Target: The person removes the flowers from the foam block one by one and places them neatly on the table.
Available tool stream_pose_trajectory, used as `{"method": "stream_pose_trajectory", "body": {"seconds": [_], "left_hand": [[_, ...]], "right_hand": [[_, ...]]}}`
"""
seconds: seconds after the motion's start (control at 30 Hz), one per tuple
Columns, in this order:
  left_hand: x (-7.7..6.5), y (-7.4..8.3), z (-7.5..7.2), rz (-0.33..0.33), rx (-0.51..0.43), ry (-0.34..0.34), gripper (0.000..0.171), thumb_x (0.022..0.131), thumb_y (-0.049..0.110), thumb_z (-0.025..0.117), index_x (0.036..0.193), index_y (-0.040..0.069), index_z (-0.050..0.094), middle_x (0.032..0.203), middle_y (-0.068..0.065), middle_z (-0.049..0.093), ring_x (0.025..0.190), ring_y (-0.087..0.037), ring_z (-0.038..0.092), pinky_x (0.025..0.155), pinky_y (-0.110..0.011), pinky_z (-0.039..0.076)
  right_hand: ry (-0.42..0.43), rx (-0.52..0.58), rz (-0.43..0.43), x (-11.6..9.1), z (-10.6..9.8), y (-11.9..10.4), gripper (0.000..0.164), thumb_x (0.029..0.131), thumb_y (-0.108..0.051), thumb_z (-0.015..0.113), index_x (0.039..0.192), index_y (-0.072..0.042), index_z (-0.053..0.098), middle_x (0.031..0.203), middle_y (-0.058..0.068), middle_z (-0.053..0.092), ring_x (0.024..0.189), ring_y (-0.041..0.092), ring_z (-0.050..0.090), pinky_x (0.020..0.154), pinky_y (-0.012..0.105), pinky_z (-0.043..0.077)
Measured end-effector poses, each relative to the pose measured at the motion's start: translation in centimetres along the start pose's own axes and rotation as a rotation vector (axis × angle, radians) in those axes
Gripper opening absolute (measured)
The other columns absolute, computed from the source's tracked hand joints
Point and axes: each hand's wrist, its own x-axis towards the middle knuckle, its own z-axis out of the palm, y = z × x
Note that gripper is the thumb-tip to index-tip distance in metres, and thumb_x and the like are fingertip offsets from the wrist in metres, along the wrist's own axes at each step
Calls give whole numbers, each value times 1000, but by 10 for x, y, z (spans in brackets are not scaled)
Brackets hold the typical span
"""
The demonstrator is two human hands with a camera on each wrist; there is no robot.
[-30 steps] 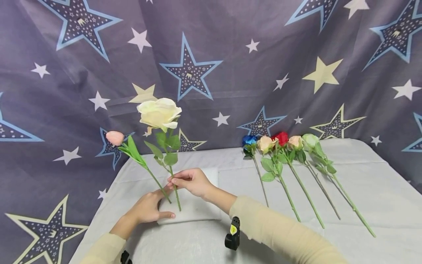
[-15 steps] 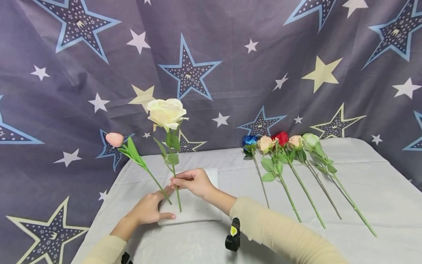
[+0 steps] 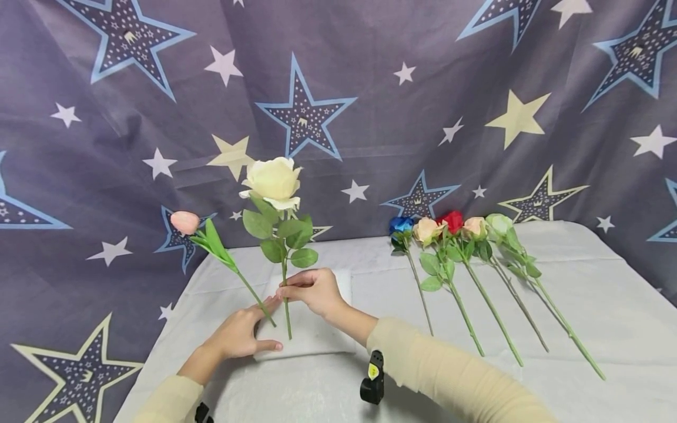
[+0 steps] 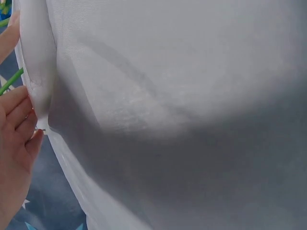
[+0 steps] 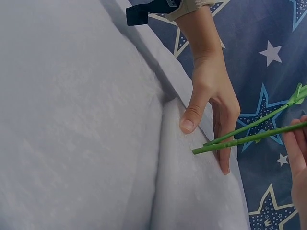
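Rose (image 3: pixel 273 181) turned upright since earlier, stem planted in foam block (image 3: pixel 317 335), right hand (image 3: pixel 312 291) pinching stem, left hand (image 3: pixel 238 335) steadying block at 9 o'clock, tulip (image 3: pixel 185 222) beside.

My sleeves (image 3: pixel 449 376) are pale cream and long, ending just behind my bare fingers (image 3: pixel 288 291). A small black camera (image 3: pixel 373 379) with a yellow mark sits under my right wrist.
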Motion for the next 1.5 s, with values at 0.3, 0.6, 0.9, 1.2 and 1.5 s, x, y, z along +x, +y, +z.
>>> {"method": "stream_pose_trajectory", "body": {"seconds": [0.3, 0.6, 0.9, 1.2, 1.5], "left_hand": [[3, -1, -3, 20, 12, 9, 94, 67, 65, 70, 139, 10, 46, 138, -14, 51, 122, -33, 53, 101, -46, 45], [4, -2, -6, 19, 7, -7, 94, 68, 67, 67, 139, 10, 45, 140, -16, 48, 125, -35, 50, 104, -50, 42], [6, -4, -6, 20, 7, -4, 94, 68, 66, 68, 140, 11, 44, 140, -16, 47, 126, -35, 49, 104, -50, 41], [5, -3, -3, 29, 1, 13, 93, 68, 65, 69, 139, 10, 45, 141, -14, 47, 126, -34, 49, 104, -50, 41], [5, -2, 3, 30, -6, 7, 94, 68, 67, 67, 139, 9, 46, 141, -14, 47, 127, -34, 48, 105, -50, 40]], "right_hand": [[59, 2, 30, 0, 0, -7, 19, 74, 1, 75, 87, 12, 70, 88, 27, 69, 69, 25, 72, 67, 30, 60], [18, 99, 132, 3, -8, -8, 25, 75, 2, 74, 97, 12, 67, 94, 18, 72, 71, 10, 71, 77, 33, 59], [-90, -24, 90, 3, -19, 3, 24, 77, -4, 75, 97, 8, 70, 96, 21, 70, 73, 2, 69, 78, 27, 58], [-219, -82, 117, 5, -30, 0, 19, 79, 0, 71, 94, 11, 69, 97, 23, 70, 81, 19, 72, 78, 30, 59], [-169, -102, 213, 0, -44, 2, 21, 79, -4, 73, 93, 9, 68, 97, 15, 72, 78, 19, 72, 77, 30, 59]]}}
